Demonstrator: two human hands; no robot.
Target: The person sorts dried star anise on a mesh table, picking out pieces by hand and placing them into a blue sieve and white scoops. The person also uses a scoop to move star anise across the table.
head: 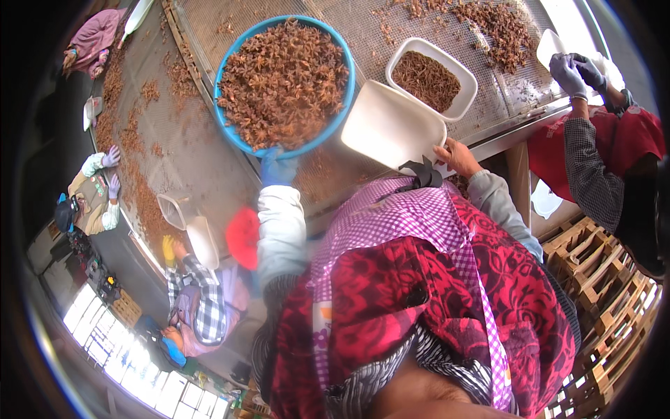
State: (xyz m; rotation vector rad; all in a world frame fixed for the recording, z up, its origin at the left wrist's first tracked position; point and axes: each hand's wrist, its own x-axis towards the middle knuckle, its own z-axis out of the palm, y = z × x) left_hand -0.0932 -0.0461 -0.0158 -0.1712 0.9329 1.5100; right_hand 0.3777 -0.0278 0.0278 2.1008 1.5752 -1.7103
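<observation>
Before me a blue plastic basin (352, 70) holds a heap of star anise (282, 84). My left hand (277, 168), in a blue glove, grips the basin's near rim. To the right, my bare right hand (458, 158) holds the near right corner of a white plastic scoop (392, 125), whose visible inside is bare. Touching the scoop's far side is a white plastic tub (468, 99) with thin brown stems or broken bits (425, 78) in it. Part of the right hand's fingers is hidden under the scoop's edge.
A mesh-topped table (335, 15) carries scattered star anise (497, 36). On the right a co-worker's gloved hands (576, 73) are near a white container. Several co-workers stand along the left table (167, 125). A red round object (243, 238) is beside my left sleeve; wooden pallets (602, 267) lie lower right.
</observation>
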